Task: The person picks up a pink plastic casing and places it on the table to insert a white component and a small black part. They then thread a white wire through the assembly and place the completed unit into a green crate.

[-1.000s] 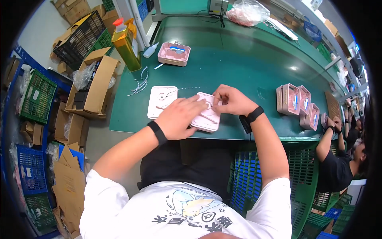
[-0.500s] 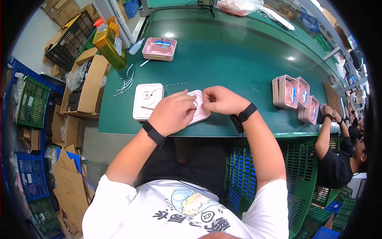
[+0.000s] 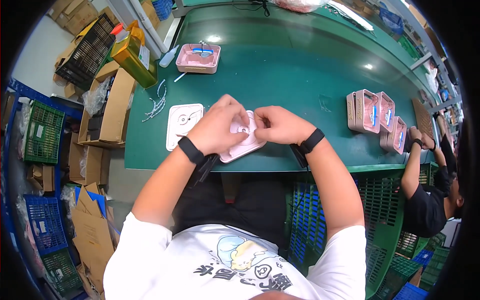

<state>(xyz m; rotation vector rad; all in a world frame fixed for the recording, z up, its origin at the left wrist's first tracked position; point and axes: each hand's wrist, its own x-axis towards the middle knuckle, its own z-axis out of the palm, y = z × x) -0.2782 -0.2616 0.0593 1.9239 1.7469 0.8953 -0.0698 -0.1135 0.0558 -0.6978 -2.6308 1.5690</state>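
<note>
A pale pink plastic panel (image 3: 246, 146) with rounded corners lies tilted near the table's front edge, under both hands. My left hand (image 3: 215, 129) curves over its left side, thumb and forefinger apart by a small round part in the middle. My right hand (image 3: 282, 125) is closed in a pinch at the panel's right edge; what its fingertips hold is hidden. A second pale panel (image 3: 176, 128), with a round raised centre, lies flat left of my left hand. Several silvery bead strands (image 3: 158, 106) lie farther left.
A pink case (image 3: 197, 69) with a blue part stands at the back left beside a clear bottle (image 3: 169, 56) and yellow-green can (image 3: 134, 62). More pink cases (image 3: 367, 111) stand right, near a co-worker's hands (image 3: 422, 137). A green crate (image 3: 382, 210) stands below the table.
My left thumb and forefinger have parted, and that hand has risen a little. The bead strand behind it no longer shows on the table. My right hand keeps its pinch.
</note>
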